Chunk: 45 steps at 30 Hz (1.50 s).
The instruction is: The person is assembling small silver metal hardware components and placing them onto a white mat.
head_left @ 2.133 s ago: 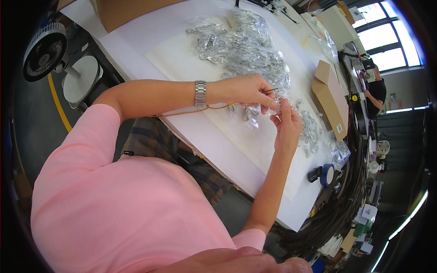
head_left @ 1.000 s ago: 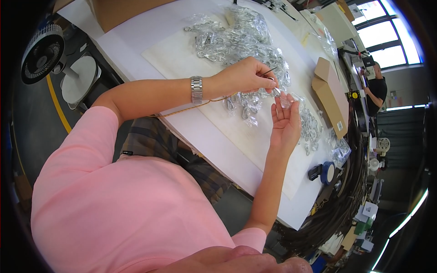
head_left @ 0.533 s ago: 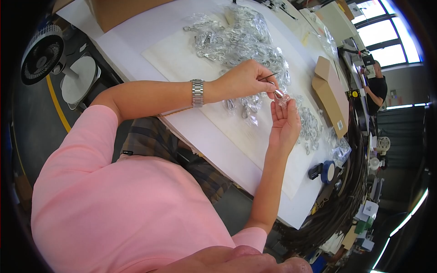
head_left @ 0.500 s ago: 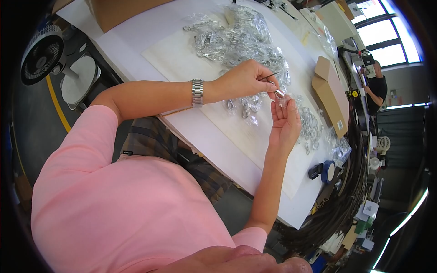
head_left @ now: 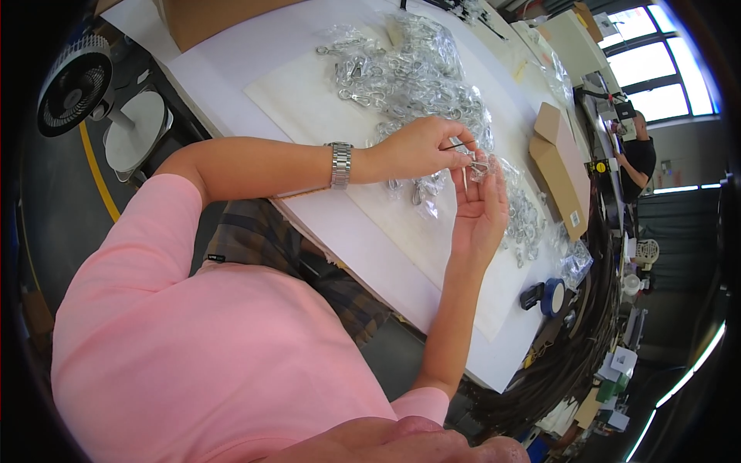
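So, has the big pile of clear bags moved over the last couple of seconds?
No. Judged against the carton to its right, the pile lies in the same place; the left hand hides part of it.

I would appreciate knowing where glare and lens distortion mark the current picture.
In the head view, the window is blown out to white; in that head view, glints on the heaped clear packets break up outlines; also in the head view, the near edge of the table bows and the corners fall black.
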Tool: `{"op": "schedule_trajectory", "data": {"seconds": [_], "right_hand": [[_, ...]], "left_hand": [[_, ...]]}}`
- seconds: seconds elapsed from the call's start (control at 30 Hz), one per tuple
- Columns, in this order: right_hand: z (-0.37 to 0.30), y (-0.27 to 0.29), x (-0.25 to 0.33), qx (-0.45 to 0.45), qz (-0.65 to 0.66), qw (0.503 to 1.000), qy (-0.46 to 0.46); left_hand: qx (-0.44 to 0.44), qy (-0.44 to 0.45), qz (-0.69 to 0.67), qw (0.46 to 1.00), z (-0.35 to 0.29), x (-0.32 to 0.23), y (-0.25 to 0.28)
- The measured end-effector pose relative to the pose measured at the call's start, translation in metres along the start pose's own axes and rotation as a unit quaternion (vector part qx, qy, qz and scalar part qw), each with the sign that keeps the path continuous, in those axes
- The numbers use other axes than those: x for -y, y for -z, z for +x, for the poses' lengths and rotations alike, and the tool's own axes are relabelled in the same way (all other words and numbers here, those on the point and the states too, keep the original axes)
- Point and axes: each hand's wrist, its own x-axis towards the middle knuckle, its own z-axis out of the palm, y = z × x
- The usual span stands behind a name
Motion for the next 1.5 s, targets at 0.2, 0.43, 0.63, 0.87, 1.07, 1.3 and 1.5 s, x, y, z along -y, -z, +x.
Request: {"op": "schedule_trajectory", "data": {"seconds": [0.2, 0.43, 0.63, 0.87, 1.07, 1.3, 1.5], "right_hand": [[0.002, 0.001, -0.011, 0.017, 0.011, 1.000, -0.017], [0.002, 0.007, -0.002, 0.049, -0.073, 0.996, 0.011], [0.006, 0.011, 0.000, 0.144, -0.097, 0.981, -0.089], [0.003, 0.002, 0.003, 0.098, -0.129, 0.977, -0.139], [0.002, 0.020, 0.013, 0.143, -0.159, 0.966, -0.143], [0.013, 0.029, 0.005, 0.256, 0.093, 0.914, -0.300], [0.014, 0.034, 0.003, 0.210, 0.108, 0.927, -0.291]], "left_hand": [[0.052, 0.055, -0.064, 0.995, -0.003, -0.008, -0.003], [0.175, 0.172, -0.179, 0.953, 0.011, -0.014, 0.024], [0.205, 0.149, -0.158, 0.954, 0.018, -0.009, 0.029], [0.077, 0.031, 0.053, 0.995, 0.008, -0.009, 0.019], [0.118, 0.012, -0.002, 0.993, 0.009, -0.017, 0.018], [0.146, 0.009, -0.014, 0.989, 0.010, -0.022, 0.024], [0.236, 0.145, -0.074, 0.958, 0.023, -0.023, 0.044]]}}
